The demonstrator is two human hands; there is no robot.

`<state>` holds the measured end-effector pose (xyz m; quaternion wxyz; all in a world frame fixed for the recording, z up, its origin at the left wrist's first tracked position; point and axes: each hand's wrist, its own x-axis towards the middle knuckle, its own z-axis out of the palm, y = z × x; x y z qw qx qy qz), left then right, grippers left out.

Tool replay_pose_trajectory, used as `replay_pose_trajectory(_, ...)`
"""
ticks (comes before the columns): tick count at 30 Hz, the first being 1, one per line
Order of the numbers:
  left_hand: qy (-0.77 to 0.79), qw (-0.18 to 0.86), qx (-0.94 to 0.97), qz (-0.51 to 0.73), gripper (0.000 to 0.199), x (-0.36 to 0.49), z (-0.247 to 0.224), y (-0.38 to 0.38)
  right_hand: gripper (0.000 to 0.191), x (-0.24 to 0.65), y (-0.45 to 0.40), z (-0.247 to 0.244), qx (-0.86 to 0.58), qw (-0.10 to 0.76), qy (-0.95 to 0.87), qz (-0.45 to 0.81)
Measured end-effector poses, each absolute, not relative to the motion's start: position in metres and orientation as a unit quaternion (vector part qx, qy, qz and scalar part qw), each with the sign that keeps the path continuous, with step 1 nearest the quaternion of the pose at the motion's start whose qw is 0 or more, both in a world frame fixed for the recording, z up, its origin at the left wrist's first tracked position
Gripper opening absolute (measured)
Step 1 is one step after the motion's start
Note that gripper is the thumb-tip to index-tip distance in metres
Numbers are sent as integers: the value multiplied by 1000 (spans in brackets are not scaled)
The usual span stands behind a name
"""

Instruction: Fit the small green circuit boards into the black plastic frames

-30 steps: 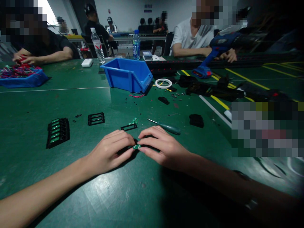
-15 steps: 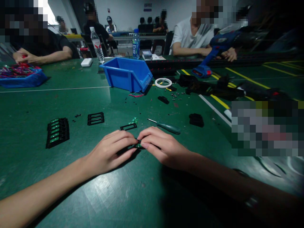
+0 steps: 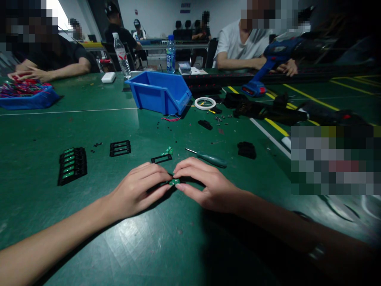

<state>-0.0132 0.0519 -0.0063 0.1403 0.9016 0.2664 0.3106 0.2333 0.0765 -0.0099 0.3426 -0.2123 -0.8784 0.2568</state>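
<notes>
Between my fingertips, low over the green table, is a small green circuit board (image 3: 174, 182) with dark plastic about it, mostly hidden by the fingers. My left hand (image 3: 145, 184) pinches its left side. My right hand (image 3: 205, 182) curves around the other end, thumb and fingertips against it. Just beyond lie a black rectangular frame (image 3: 161, 159) and a few loose green boards (image 3: 168, 151). A screwdriver (image 3: 208, 158) with a green handle rests past my right hand. To the left are a stack of black frames (image 3: 120, 148) and a row of black frames with green boards (image 3: 72, 165).
A blue bin (image 3: 160, 95) stands mid-table near a white tape ring (image 3: 204, 103) and scattered screws (image 3: 222, 119). Black parts (image 3: 246, 150) lie to the right, a blue cordless drill (image 3: 268, 67) farther back. Bottles (image 3: 170, 55) and co-workers are across the table.
My right thumb and fingers have spread a little apart, so more of the green board shows. My left hand has stayed in place. A co-worker's hands at the far left have shifted.
</notes>
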Motion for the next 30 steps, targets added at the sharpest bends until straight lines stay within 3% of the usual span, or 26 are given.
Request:
replay_pose_trajectory(5,278,145,899,307,27,-14,-6,51,13,233,77,-11,-209,350,-877,255)
replay_pose_trajectory(12,357,144,877,287,31,-12,-6,53,6,232,84,-10,-297,430,-809,269)
replay_pose_trajectory(19,368,141,892,221,28,-12,-8,54,5,232,88,-10,-311,413,-810,277)
replay_pose_trajectory(30,357,159,895,215,19,-11,-6,55,5,233,87,-12,-304,368,-828,294)
